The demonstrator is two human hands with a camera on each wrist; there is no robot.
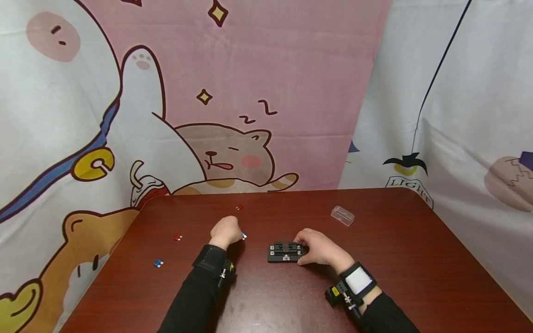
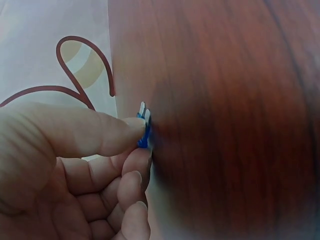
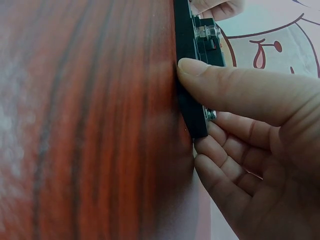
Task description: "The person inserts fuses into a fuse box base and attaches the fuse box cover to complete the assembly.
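My left hand (image 1: pixel 226 231) pinches a blue blade fuse (image 2: pixel 143 139) between thumb and index finger, its two metal prongs pointing up in the left wrist view. In the head view the hand is left of a black fuse block (image 1: pixel 275 259) with screw terminals, apart from it. The block lies on the table, and my right hand (image 1: pixel 319 249) grips its right end. In the right wrist view the thumb (image 3: pixel 192 67) presses one long side of the block (image 3: pixel 186 30), with the other fingers on the far side.
On the brown table (image 1: pixel 399 259), a red fuse (image 1: pixel 177 237) and a blue fuse (image 1: pixel 158 263) lie to the left. Another small red fuse (image 1: pixel 239 207) is near the back edge. A transparent plastic cover (image 1: pixel 343 216) lies at the back right. A printed cloth (image 1: pixel 316 92) hangs behind.
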